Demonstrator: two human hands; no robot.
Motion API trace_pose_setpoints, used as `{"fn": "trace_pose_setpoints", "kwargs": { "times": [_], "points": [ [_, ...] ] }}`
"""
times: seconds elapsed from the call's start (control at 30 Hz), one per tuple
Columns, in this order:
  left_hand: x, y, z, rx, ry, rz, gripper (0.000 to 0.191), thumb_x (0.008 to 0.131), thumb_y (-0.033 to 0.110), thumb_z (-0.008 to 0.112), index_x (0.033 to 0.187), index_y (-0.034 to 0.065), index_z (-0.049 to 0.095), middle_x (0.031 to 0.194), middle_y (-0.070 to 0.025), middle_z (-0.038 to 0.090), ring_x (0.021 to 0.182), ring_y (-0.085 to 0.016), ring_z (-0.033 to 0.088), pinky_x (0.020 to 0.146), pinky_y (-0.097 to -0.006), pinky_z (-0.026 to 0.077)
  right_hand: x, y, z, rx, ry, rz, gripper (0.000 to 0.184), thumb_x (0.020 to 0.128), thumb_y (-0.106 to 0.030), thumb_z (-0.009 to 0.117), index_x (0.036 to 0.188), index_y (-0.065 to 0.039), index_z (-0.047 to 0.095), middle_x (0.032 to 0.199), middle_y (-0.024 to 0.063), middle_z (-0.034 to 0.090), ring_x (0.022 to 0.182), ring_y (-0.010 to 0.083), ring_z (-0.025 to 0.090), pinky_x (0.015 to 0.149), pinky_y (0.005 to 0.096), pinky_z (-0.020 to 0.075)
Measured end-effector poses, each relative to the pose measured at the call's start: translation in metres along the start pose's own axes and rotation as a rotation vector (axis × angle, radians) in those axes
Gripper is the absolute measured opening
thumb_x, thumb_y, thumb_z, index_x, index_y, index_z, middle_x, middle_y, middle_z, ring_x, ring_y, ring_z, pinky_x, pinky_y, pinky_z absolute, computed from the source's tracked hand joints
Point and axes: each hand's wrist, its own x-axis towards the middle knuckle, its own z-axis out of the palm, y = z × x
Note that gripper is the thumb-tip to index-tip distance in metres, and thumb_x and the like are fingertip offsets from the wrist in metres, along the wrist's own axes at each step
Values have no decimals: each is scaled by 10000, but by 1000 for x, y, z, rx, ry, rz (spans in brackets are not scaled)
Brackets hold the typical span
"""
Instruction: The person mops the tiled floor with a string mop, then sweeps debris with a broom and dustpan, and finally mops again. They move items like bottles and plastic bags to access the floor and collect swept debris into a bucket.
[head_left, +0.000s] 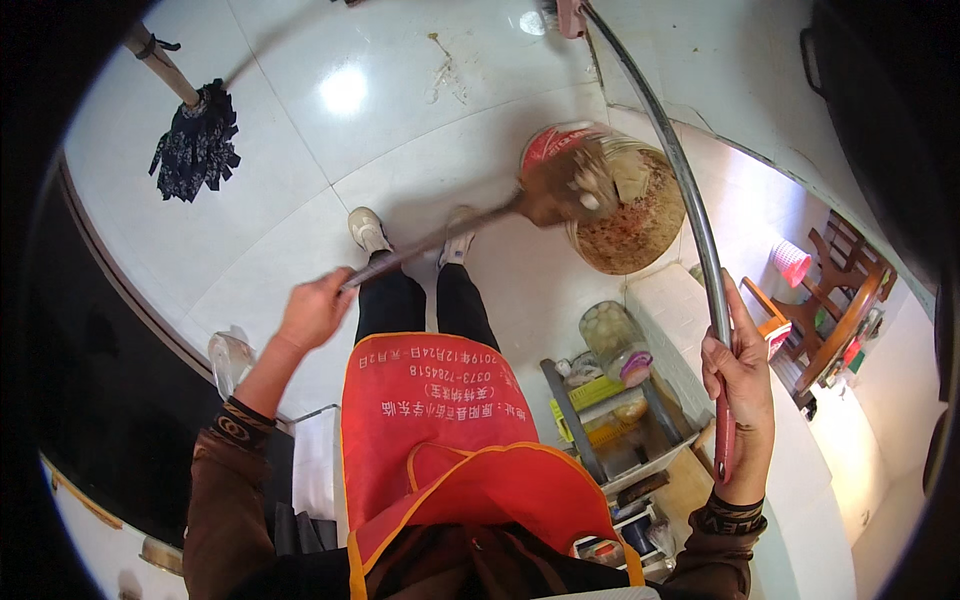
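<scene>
My left hand (315, 311) is closed around the end of a long-handled shovel (551, 191). Its brown blade is blurred and carries pale scraps. The blade overlaps the near side of a round bucket (626, 244) that holds brown, crumbly matter with some reddish bits. Red and white print shows on the bucket's side. In my right hand (739, 367) is a metal pole (679, 157) with a red grip end. The pole runs up past the bucket to a pink fitting (571, 19); its far end is cut off by the picture's top.
A mop (196, 146) with dark strips stands at the upper left. Right of my legs are a glass jar (611, 330) of pale round items and a shelf unit (622, 420). Wooden furniture (844, 307) lies beyond. A wet smear (446, 71) marks the tiled floor.
</scene>
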Motion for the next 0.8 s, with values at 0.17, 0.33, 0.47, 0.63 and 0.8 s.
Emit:
{"fn": "trace_pose_setpoints", "kwargs": {
  "times": [0.17,0.33,0.47,0.63,0.8],
  "points": [
    [16,66,41,-357,-448,-5,281,939,330,472,970,58,532,650,-151,562,548,-321,559,518,-389,449,-3,11,-10,82,-66,4,677,857,15,540,1458,-103,251,636,-42,474,416,34,374,398,177,320],
    [26,99,75,-1271,-1088,-615,398,991,427,330,919,75,500,575,9,408,431,-76,375,398,-220,324,4,28,-17,79,-133,25,672,863,16,535,1458,-96,244,673,-34,512,419,35,386,432,182,381],
    [20,108,74,-1438,-1122,-703,430,994,438,323,901,59,503,563,19,380,425,-72,348,378,-225,311,9,36,-12,110,-150,42,665,874,-21,524,1463,-88,222,608,-46,452,397,38,365,393,180,325],
    [17,111,63,-1086,-949,-512,372,999,389,333,884,76,499,570,24,401,437,-74,374,416,-224,330,19,35,5,187,-223,-18,646,889,-34,499,1464,-77,208,562,-35,424,387,43,367,371,174,311],
    [-48,97,19,-593,-331,-60,341,959,315,435,944,-4,555,662,-139,564,556,-263,540,561,-373,443,25,32,17,238,-253,66,676,887,0,479,1476,-129,173,589,-23,416,414,67,402,380,204,369]
  ]
}}
